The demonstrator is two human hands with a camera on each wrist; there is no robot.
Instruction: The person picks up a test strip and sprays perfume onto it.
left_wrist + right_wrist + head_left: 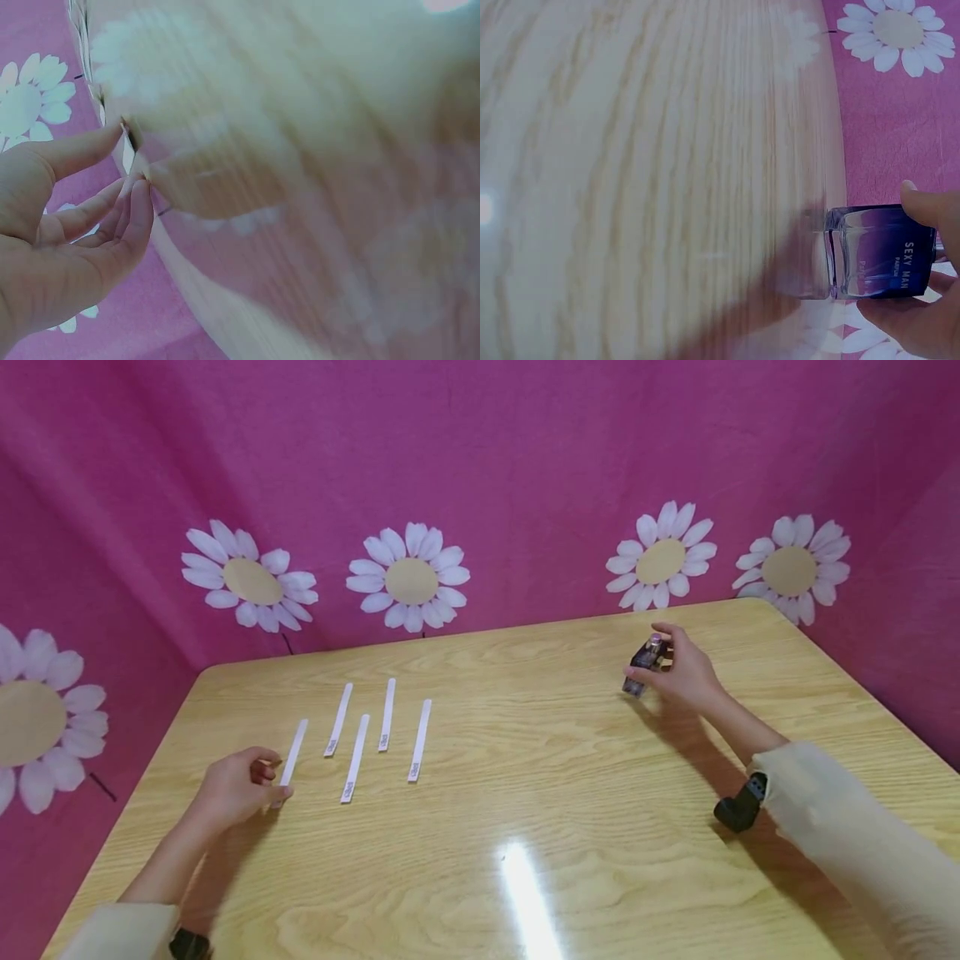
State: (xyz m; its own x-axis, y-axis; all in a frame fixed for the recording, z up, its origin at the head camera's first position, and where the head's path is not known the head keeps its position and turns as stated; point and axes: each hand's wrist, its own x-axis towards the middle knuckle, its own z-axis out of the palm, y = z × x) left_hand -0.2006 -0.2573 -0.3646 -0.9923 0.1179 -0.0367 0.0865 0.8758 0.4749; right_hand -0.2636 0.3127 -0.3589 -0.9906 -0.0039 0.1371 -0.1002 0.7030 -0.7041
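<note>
My left hand is at the leftmost white paper strip, which lies on the table. Its thumb touches the strip's near end, while the index fingertip is beside it. In the left wrist view, a gap shows between the thumb and the other fingertips, with part of the strip there. At the right, my right hand grips a dark purple perfume bottle between thumb and fingers. The bottle reads "SEXY MAN PARFUM", and its clear base is low over the tabletop; whether they touch I cannot tell.
Several more printed paper strips, among them one at the right, lie spread out right of my left hand. A pink curtain with daisies hangs behind the wooden table. Light glares off the tabletop near the front.
</note>
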